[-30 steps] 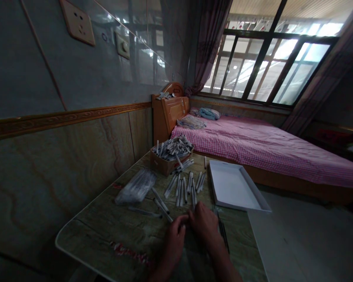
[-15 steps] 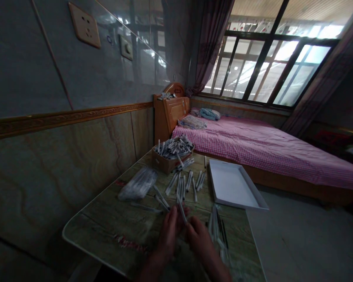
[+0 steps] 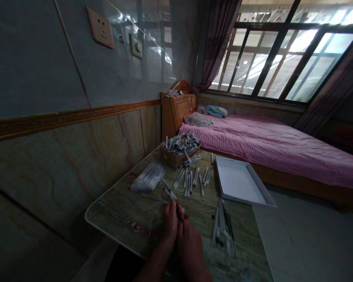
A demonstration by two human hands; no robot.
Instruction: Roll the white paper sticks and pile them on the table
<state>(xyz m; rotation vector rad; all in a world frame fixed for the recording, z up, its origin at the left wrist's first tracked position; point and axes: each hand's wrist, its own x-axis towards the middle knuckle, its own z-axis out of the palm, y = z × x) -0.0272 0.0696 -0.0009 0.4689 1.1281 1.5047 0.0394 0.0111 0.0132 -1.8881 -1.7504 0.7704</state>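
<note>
Pen (image 3: 181,210), slim and whitish, clamped between the closed fingers of left hand (image 3: 170,223) and right hand (image 3: 188,237), drawn tightly together above the desk (image 3: 120,215). Shows only a short pale length, mostly covered by the grip. Just beyond the grip, slightly left, a few loose pens (image 3: 168,188); farther out that way, a clear plastic packet (image 3: 148,178). Straight ahead of the grip, small clusters of pens (image 3: 188,184), laid roughly side by side. Past those, a cardboard box (image 3: 171,159), heaped with more pens (image 3: 184,141). Right of the grip, clear tubes (image 3: 215,223) beside thin dark rods (image 3: 230,226). Beyond these, ahead and right, a shallow white tray (image 3: 237,178). Near left of the grip, a reddish patch (image 3: 139,227) on the desk.
</note>
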